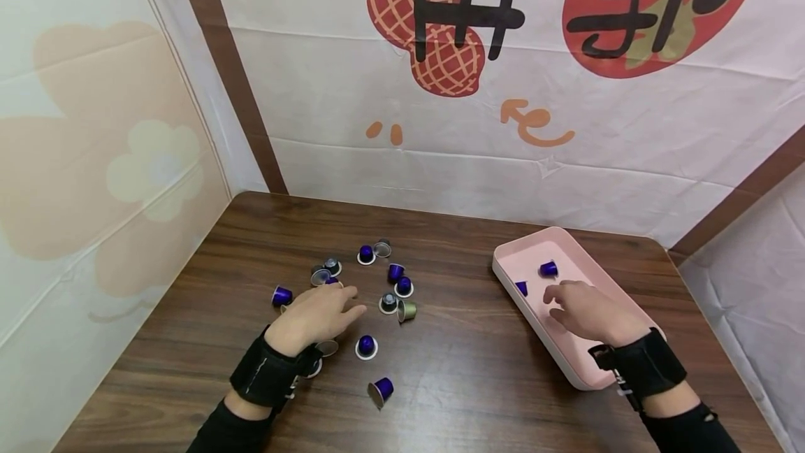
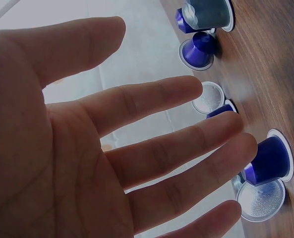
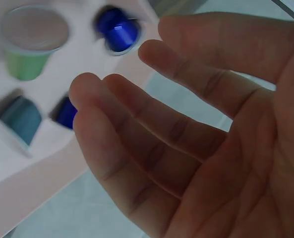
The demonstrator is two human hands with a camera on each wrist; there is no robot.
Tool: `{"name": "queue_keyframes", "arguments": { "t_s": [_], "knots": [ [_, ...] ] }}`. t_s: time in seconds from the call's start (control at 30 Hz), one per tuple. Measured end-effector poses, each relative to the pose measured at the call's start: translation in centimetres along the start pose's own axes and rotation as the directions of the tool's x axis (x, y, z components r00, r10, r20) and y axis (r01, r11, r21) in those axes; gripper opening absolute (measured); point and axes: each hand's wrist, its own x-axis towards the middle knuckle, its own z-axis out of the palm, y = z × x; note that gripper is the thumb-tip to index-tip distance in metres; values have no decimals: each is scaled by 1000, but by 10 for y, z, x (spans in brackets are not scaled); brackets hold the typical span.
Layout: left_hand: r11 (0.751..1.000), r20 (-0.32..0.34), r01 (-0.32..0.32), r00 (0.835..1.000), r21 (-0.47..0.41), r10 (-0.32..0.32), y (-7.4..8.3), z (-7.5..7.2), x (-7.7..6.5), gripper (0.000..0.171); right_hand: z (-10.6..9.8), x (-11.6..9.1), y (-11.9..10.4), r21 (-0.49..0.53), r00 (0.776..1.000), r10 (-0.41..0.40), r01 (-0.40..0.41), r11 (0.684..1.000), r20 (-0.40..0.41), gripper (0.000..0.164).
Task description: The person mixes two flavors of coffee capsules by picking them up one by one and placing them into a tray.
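Note:
My left hand (image 1: 314,317) hovers over a scatter of small coffee capsules at the table's left, fingers spread, palm bare in the left wrist view. Around it are a blue capsule (image 1: 281,296) at its left, a blue capsule (image 1: 366,347) and a tipped blue capsule (image 1: 381,390) at its right. Over a pink tray (image 1: 528,254), my right hand (image 1: 588,310) has loosely bent fingers and holds nothing. Inside the tray lie a blue capsule (image 1: 548,269), a green capsule (image 3: 28,64) and a teal capsule (image 3: 23,119). The left hand hides some capsules beneath it.
Farther back stand more capsules, among them a grey capsule (image 1: 388,303) beside a green capsule (image 1: 407,311). The brown wooden table (image 1: 453,341) stretches between scatter and tray. A printed cloth (image 1: 440,173) hangs behind the table's back edge.

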Motion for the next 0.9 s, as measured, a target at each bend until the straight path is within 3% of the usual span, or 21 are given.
{"name": "queue_keyframes", "arguments": {
  "t_s": [0.1,0.3,0.43,0.6,0.73,0.9],
  "knots": [
    [1000,0,1,1000,-5,-1,-1,0,0,45,-4,0,-12,28,999,-10,11,1000,-32,15],
    [1000,2,7,1000,-8,-7,-1,-1,1,44,0,1,-41,67,983,-99,110,992,-158,13],
    [1000,2,8,1000,-9,-8,-2,0,1,45,10,7,-65,105,976,-134,153,983,-172,13],
    [1000,1,15,1000,-8,-15,-2,1,1,45,35,19,-98,152,969,-210,229,961,-131,14],
    [1000,-1,15,1000,-10,-15,-2,0,1,45,56,31,-125,191,967,-254,254,948,-24,14],
    [1000,-9,10,1000,-4,-10,-3,-2,-1,45,78,38,-155,150,949,-313,304,941,36,12]
  ]
}}
